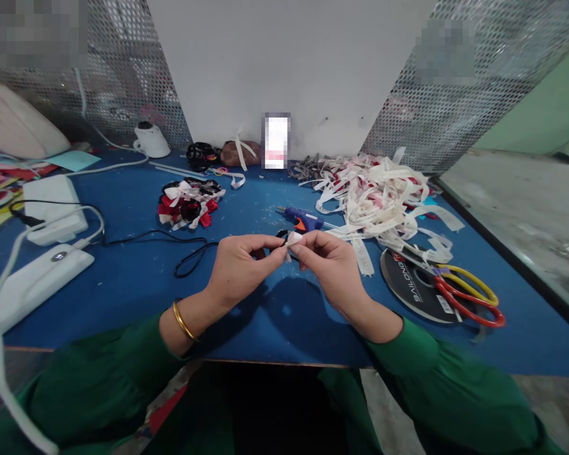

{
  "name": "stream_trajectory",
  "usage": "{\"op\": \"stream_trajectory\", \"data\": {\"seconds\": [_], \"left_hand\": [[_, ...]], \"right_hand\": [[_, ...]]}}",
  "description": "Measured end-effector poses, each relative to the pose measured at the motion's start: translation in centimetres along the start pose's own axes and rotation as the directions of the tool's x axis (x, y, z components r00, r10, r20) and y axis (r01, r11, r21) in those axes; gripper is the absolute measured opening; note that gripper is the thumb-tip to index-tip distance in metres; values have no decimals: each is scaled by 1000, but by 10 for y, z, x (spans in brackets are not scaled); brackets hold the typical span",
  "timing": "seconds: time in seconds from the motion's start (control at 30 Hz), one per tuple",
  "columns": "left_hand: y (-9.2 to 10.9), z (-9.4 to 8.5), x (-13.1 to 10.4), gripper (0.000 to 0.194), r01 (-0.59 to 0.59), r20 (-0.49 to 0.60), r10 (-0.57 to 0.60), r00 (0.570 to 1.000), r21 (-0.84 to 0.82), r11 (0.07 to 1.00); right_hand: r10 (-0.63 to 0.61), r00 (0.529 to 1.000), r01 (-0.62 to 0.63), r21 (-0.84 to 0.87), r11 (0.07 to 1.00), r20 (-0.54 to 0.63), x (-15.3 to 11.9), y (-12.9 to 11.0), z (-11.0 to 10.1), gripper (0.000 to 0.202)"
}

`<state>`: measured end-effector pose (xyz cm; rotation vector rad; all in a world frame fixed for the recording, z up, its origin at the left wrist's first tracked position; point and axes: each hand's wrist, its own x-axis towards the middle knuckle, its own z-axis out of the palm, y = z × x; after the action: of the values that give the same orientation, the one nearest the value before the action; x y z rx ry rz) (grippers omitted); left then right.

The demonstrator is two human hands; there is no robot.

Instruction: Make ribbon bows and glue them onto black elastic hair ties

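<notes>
Between my fingertips, above the blue table, is a small white ribbon piece point(294, 239) with something dark beside it. My left hand point(244, 265) pinches it from the left, thumb against forefinger. From the other side my right hand point(330, 264) pinches the same ribbon. Fingers partly cover it, so its full shape is hidden. Just behind the hands lies a blue glue gun point(303, 217) with an orange trigger. A heap of black, red and white ribbon bows point(189, 202) sits beyond my left hand. Past my right hand spreads a tangled pile of white ribbons point(377, 189).
Scissors point(469, 294) with red and yellow handles rest on a black ribbon spool point(415, 287) at the right. A white power strip point(38, 284) and a black cable point(159, 235) occupy the left. A lit phone point(275, 142) stands against the back panel. A white cup point(152, 140) is at the back left.
</notes>
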<state>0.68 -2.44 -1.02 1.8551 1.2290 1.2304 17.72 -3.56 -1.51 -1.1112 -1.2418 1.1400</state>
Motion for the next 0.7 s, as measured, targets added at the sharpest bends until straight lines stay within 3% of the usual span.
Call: {"op": "stream_trajectory", "data": {"seconds": [0.17, 0.37, 0.7], "left_hand": [[3, -1, 2, 16, 26, 16, -26, 1000, -22, 999], [4, 0, -1, 16, -53, 36, 51, 998, 44, 998], [8, -1, 1, 12, -47, 105, 38, 994, 85, 995]], "right_hand": [[21, 997, -28, 89, 996, 78, 3, -2, -2, 20], [130, 971, -169, 189, 967, 203, 5, -7, -4, 22], [126, 987, -148, 269, 952, 96, 4, -1, -1, 20]]}}
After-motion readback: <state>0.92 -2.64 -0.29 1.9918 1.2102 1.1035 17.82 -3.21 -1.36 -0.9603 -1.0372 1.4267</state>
